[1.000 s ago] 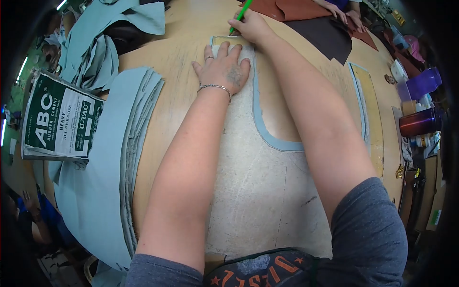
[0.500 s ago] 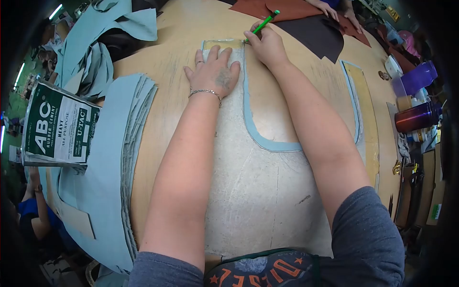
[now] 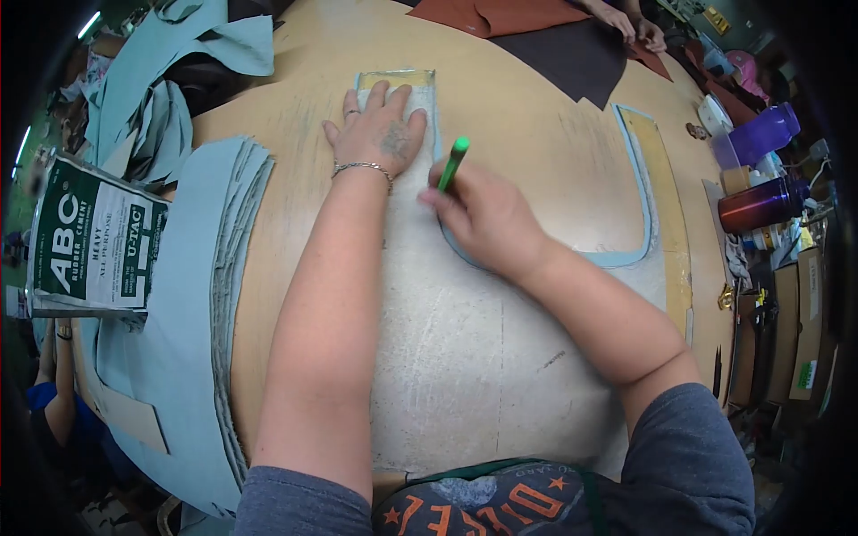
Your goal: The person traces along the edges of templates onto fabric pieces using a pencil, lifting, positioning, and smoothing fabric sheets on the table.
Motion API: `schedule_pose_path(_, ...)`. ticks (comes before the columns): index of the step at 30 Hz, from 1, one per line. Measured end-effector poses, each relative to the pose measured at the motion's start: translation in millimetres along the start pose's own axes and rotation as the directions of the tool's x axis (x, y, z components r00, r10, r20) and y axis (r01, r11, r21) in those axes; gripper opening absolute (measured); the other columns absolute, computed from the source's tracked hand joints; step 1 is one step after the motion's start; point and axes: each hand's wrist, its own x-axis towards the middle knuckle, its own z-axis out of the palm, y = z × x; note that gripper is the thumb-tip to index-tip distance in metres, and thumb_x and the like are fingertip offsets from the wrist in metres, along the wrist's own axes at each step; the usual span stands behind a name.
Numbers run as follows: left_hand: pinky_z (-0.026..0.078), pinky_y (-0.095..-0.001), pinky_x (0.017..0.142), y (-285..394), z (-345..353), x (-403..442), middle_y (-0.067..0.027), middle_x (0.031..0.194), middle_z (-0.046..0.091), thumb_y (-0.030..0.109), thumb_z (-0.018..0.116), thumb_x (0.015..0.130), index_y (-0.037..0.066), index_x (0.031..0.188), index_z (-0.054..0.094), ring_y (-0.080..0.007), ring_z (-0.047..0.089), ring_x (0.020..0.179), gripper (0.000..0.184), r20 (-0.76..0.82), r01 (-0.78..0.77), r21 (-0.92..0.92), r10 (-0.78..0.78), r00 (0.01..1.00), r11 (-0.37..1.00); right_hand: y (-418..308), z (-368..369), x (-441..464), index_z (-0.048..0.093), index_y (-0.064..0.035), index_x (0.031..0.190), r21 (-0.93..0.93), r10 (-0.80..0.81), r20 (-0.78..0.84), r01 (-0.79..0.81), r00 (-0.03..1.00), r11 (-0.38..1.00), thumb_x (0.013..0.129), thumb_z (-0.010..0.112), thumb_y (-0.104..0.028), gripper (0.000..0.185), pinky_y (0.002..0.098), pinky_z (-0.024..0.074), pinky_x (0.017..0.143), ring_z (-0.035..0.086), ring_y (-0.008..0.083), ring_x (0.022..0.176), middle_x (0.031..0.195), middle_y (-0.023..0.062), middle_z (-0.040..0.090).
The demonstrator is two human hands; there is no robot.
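Note:
My left hand [image 3: 380,134] lies flat with spread fingers on the left arm of a large grey pattern board [image 3: 447,357], just below its yellowish taped end. My right hand [image 3: 492,210] is closed around a green pen [image 3: 455,161], which stands nearly upright at the inner edge of the board's U-shaped cutout. The pen's tip is hidden by my fingers. A narrow strip of light-blue material [image 3: 617,259] shows from under the board along the cutout.
To the left, a rubber cement can [image 3: 94,241] stands by a stack of light-blue sheets [image 3: 192,295]. Dark and rust-coloured pieces [image 3: 572,58] lie at the far side, near another person's hands [image 3: 630,25]. A purple container [image 3: 760,134] and a dark tumbler [image 3: 760,204] line the right edge.
My right hand has moved with the pen toward me along the cutout's inner edge, from the board's far end. My left hand stays flat on the board. The whole view has shifted slightly.

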Motion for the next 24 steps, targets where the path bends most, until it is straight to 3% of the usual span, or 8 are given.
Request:
schedule_pose_path(4,0.016,-0.0586,0.097,2.3,-1.8,-0.8,0.0035,0.139,0.025,0.046,0.038,0.082,0.029,0.128,0.036,-0.0271,0.019,0.128,0.049,0.014,0.005,-0.004,-0.005,1.000,1.000,-16.4,-19.4,-34.4,0.045,-0.0051,0.081,0.015,-0.018,0.137,0.016,0.990,1.000,0.076,0.058,-0.012,0.015,0.0389,0.0416,0.061,0.051,0.0312,0.066,0.069,0.0132,0.051)
schedule_pose_path(10,0.016,-0.0584,0.097,4.1,-4.6,0.3,0.0035,0.139,0.025,0.047,0.038,0.083,0.029,0.128,0.035,-0.0260,0.019,0.129,0.048,0.038,0.021,0.020,-0.022,0.999,1.000,-9.5,-64.0,-78.3,0.046,-0.0045,0.079,-0.080,0.112,0.058,-0.107,0.992,0.991,0.076,0.059,-0.011,0.015,0.0346,0.0410,0.063,0.049,0.0279,0.070,0.072,0.0104,0.051)
schedule_pose_path(13,0.016,-0.0587,0.097,4.9,-4.3,0.9,0.0035,0.139,0.024,0.046,0.037,0.083,0.029,0.128,0.036,-0.0262,0.018,0.129,0.048,0.041,0.023,0.025,-0.024,0.999,0.999,6.4,-91.7,-98.7,0.048,-0.0036,0.080,-0.122,0.272,-0.023,-0.273,0.962,0.954,0.078,0.058,-0.010,0.012,0.0322,0.0411,0.065,0.049,0.0260,0.073,0.075,0.0107,0.051)
schedule_pose_path(15,0.015,-0.0594,0.098,6.5,-6.7,-0.2,0.0037,0.139,0.023,0.044,0.037,0.083,0.028,0.128,0.036,-0.0266,0.018,0.129,0.048,0.052,0.028,0.017,-0.029,0.998,0.999,18.4,-112.2,-113.5,0.050,-0.0028,0.081,-0.034,0.418,-0.056,-0.420,0.907,0.907,0.079,0.057,-0.008,0.009,0.0315,0.0415,0.067,0.050,0.0243,0.074,0.075,0.0110,0.051)
schedule_pose_path(19,0.015,-0.0588,0.098,6.7,-5.2,-0.2,0.0032,0.139,0.024,0.045,0.037,0.083,0.028,0.128,0.035,-0.0267,0.018,0.129,0.048,0.047,0.028,0.035,-0.030,0.998,0.999,41.1,-154.1,-137.6,0.049,-0.0013,0.084,0.079,0.559,-0.141,-0.553,0.817,0.829,0.083,0.054,-0.008,0.009,0.0258,0.0426,0.069,0.053,0.0149,0.074,0.077,0.0062,0.053)
schedule_pose_path(22,0.016,-0.0586,0.098,7.2,-5.5,0.1,0.0028,0.139,0.025,0.044,0.038,0.083,0.028,0.128,0.035,-0.0267,0.018,0.129,0.048,0.043,0.030,0.045,-0.032,0.999,0.999,66.8,-179.4,-144.7,0.048,-0.0017,0.087,0.254,0.646,-0.076,-0.611,0.760,0.750,0.084,0.053,-0.009,0.009,0.0240,0.0429,0.070,0.053,0.0116,0.075,0.079,0.0044,0.054)
schedule_pose_path(24,0.016,-0.0586,0.097,7.2,-5.6,0.7,0.0026,0.138,0.025,0.044,0.038,0.083,0.028,0.128,0.035,-0.0267,0.018,0.129,0.048,0.044,0.027,0.048,-0.029,0.999,0.998,81.3,-184.1,-144.6,0.048,-0.0022,0.087,0.292,0.623,-0.031,-0.589,0.781,0.753,0.085,0.052,-0.009,0.009,0.0243,0.0429,0.070,0.052,0.0111,0.075,0.079,0.0036,0.053)
